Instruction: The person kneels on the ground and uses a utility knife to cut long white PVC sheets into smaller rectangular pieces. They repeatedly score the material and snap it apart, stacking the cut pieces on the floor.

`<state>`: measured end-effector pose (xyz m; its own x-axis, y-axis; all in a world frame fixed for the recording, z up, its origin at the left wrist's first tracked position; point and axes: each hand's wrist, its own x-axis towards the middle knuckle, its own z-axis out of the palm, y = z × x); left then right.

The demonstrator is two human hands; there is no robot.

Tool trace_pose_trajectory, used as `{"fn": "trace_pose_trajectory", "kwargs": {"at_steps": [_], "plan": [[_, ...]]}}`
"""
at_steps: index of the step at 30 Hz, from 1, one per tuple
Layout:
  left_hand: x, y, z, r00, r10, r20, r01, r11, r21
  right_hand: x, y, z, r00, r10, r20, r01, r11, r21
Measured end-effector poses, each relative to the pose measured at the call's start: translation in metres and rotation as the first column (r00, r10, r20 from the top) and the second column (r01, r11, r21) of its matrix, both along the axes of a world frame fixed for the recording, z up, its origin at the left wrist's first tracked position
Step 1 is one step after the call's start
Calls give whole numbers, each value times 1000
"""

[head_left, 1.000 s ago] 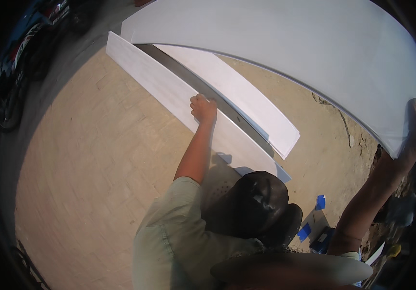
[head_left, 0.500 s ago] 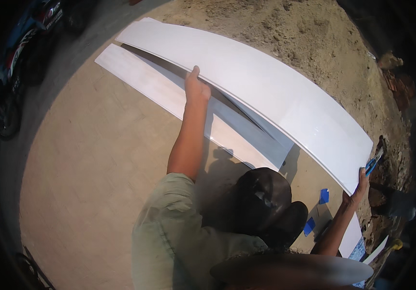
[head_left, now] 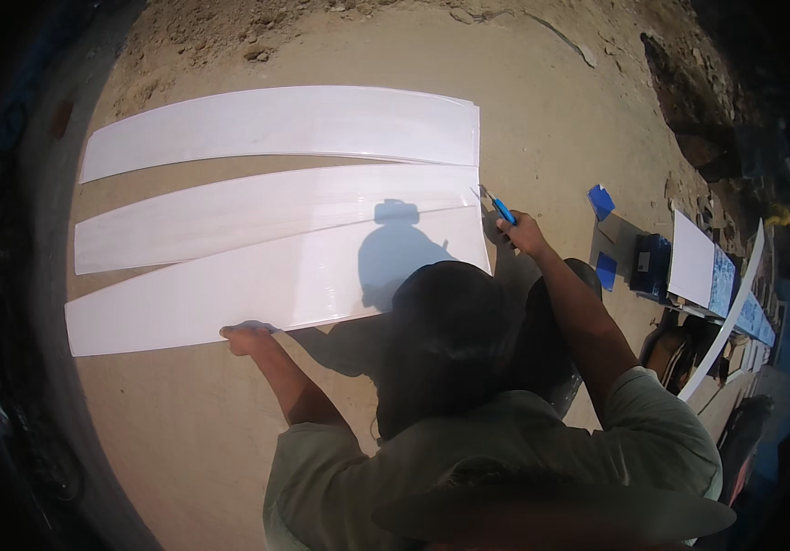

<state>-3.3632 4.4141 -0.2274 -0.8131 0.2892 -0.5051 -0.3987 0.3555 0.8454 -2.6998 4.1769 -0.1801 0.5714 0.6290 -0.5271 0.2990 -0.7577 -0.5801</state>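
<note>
Three long white panels lie on the ground with their right ends close together: a far panel (head_left: pixel 285 124), a middle panel (head_left: pixel 220 220) and a near panel (head_left: pixel 220 289). The near panel meets or overlaps the middle one toward the right. My left hand (head_left: pixel 248 340) is closed on the near panel's front edge, its fingers partly hidden. Just past the panels' right ends, my right hand (head_left: pixel 525 234) is closed around a blue utility knife (head_left: pixel 504 210). The knife's tip points up and left, close to the middle panel's end.
Two small blue pieces, a farther one (head_left: pixel 601 202) and a nearer one (head_left: pixel 606 270), lie to the right. Beyond them are a dark box (head_left: pixel 651 266), a white board (head_left: pixel 691 257) and a long white strip (head_left: pixel 733 335). Loose soil (head_left: pixel 202 46) borders the far side.
The panel both hands held raised now lies low beside the others. My right hand has left its edge, keeping the knife. My left hand has shifted along the near edge, and the view has turned.
</note>
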Motion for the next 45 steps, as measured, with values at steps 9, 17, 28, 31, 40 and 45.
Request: {"fn": "trace_pose_trajectory", "kwargs": {"at_steps": [9, 17, 28, 31, 40, 45], "plan": [[-121, -86, -39, 965, -150, -214, 37, 890, -455, 77, 155, -49, 938, -333, 98, 319, 938, 135], [-82, -13, 23, 556, -359, -750, 261, 932, -252, 87, 245, -103, 781, -606, -152, 620, 782, 67], [262, 213, 35, 484, -736, 473, 486, 676, 554, 119, 255, 104, 928, -299, -221, 354, 893, 278], [270, 266, 34, 509, -657, 556, 198, 718, 667, 70, 201, 142, 957, -250, -147, 283, 912, 297], [219, 209, 18, 548, -727, 414, 364, 653, 664, -34, 87, 28, 915, -328, -237, 385, 886, 260], [208, 123, 6, 519, -703, 486, 334, 690, 642, 9, 46, -13, 954, -262, -143, 296, 887, 354]]}}
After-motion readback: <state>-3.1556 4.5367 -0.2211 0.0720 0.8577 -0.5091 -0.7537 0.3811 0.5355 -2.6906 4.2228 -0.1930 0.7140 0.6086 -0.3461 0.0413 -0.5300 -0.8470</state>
